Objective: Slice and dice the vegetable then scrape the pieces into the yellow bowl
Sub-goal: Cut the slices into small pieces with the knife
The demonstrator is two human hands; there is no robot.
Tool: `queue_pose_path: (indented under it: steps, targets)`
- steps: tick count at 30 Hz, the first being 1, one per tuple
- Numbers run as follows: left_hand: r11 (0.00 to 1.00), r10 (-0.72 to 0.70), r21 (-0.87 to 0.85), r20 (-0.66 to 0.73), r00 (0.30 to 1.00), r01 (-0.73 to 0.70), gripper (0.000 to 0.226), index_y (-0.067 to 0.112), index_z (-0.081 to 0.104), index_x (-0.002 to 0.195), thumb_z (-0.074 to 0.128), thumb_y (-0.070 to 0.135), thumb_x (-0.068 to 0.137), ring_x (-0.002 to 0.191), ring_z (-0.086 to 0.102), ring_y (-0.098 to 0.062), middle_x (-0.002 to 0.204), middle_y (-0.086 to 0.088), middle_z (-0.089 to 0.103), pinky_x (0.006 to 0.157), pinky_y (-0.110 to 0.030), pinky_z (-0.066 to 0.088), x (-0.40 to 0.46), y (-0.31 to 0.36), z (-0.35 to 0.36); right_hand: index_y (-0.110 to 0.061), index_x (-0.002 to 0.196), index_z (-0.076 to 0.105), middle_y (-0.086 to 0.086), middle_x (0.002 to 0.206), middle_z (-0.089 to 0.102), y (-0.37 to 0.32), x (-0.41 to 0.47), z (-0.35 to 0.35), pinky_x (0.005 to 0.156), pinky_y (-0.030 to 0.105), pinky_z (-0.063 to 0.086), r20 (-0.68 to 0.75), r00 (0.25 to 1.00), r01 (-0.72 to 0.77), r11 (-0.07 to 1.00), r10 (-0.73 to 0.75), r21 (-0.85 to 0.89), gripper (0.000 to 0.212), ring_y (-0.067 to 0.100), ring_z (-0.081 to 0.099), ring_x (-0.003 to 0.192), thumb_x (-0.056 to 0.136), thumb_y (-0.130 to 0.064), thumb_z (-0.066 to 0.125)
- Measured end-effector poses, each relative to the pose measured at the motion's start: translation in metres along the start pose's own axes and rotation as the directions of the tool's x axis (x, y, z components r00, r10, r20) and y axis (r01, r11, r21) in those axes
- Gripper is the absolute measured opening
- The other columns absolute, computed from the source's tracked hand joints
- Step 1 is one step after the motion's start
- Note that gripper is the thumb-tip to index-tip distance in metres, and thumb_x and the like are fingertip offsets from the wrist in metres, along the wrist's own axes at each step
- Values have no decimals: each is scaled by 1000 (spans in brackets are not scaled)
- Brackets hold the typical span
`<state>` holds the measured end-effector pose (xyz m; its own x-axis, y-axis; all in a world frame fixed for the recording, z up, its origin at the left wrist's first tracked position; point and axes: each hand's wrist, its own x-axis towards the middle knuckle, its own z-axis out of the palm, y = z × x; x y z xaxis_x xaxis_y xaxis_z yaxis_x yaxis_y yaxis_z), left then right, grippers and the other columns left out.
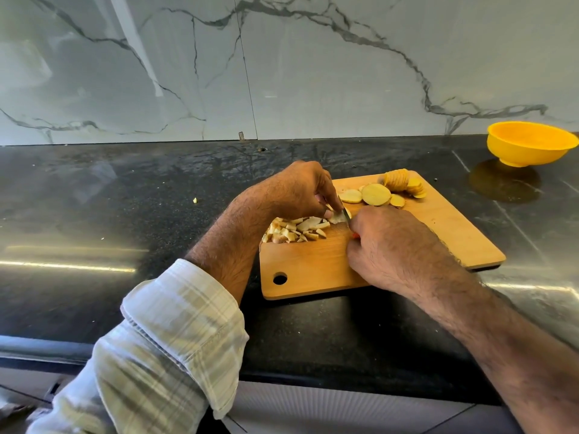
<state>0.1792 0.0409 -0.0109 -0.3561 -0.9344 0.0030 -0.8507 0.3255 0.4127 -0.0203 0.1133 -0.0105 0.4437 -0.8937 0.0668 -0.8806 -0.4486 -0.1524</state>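
**Dicing in progress on wooden board, dark counter**

Nearest the camera: plaid sleeve (163,349), rolled back at the left forearm, reaching in from lower left. Bare right forearm entering from lower right.

Lying on the black stone counter (94,214): wooden cutting board (316,270), long axis running from near left to far right, hanging hole at the near-left corner.

Curling over the board's middle: right hand (394,245), fingers wrapped round the handle of a small knife (345,214). Handle almost wholly hidden; a sliver of red or orange showing at the knuckles. Blade pointing away from the body and slightly left, tip meeting the vegetable.

Arching over the board's left part: left hand (300,189), fingertips bent down and pinching a pale vegetable piece (336,217) against the board, just left of the blade.

Piling up at the board's left edge, beneath the left wrist: diced pieces (294,230), pale with bits of tan skin.

Waiting beyond the hands, on the far part of the board: round slices (376,194), several lying flat, touching or overlapping. Leaning just behind them: a fanned row of slices (404,183), row running left to right along the far edge.

Sitting alone on the counter, left of the board: one small pale scrap (195,200).

Standing well apart at far right: yellow bowl (529,142), upright, its inside not visible.

Rising behind: white marble-veined wall (282,73).
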Motion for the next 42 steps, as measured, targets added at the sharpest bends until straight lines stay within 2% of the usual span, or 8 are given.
queue_pose_path:
  steps: [4,12,17,23,27,30,33,42]
  targets:
    - [1000,-12,-27,-8,1000,12,17,24,82,106,82,22,89,97,60,0,111,12,70,83,-19,45,0,-1,-1,-18,80,57,-5,70,52,-1,-4,7,64,33,48,-36,999,4,999,-3,46,15,15,52,67,92,-26,57]
    - [1000,-22,-16,-21,1000,21,16,22,82,104,83,22,89,96,59,1,106,14,68,83,-17,44,-1,0,-1,-24,79,48,-8,68,47,-3,-8,18,62,30,40,-116,993,10,1000,-7,29,17,12,46,63,93,-27,58]
    - [1000,-29,-10,-10,1000,29,16,23,82,105,83,21,89,95,59,0,107,15,68,87,-21,45,1,0,-1,-22,78,48,-8,68,44,0,-1,24,65,32,42,-85,996,5,1000,-5,8,18,14,46,66,92,-28,60]
    - [1000,-30,4,-7,1000,30,16,23,83,104,83,22,88,105,59,-4,113,11,70,90,-23,47,0,1,-2,-25,93,52,-5,86,59,-1,5,5,59,26,48,87,996,-6,999,3,32,18,11,58,77,95,-39,63]
    - [1000,-30,-3,-32,999,30,14,24,83,101,84,22,87,102,62,-4,108,12,72,84,-19,47,-1,1,-1,-17,90,64,-7,71,50,-6,18,11,66,35,55,48,999,-8,999,10,-50,16,13,53,68,90,-33,64]
    - [999,-44,-27,-55,998,43,14,21,84,100,85,24,86,95,64,-1,99,15,72,79,-16,48,-2,1,-2,-20,79,52,-6,69,48,-7,14,11,66,33,46,-3,1000,8,1000,-8,-17,17,16,49,67,92,-26,60]
    - [999,-44,-6,-45,998,44,15,21,83,102,84,23,87,93,63,-1,97,17,70,78,-16,48,-3,0,-3,-21,83,49,-4,74,50,-9,-1,6,68,31,41,-27,1000,13,1000,-12,26,16,16,50,73,96,-24,57]
    - [998,-55,10,-43,998,55,14,21,83,100,85,21,87,91,62,3,100,14,73,81,-14,45,-2,-2,-3,-19,75,49,-5,67,46,-7,9,18,66,32,43,39,999,32,999,-32,-1,21,15,46,65,92,-23,60]
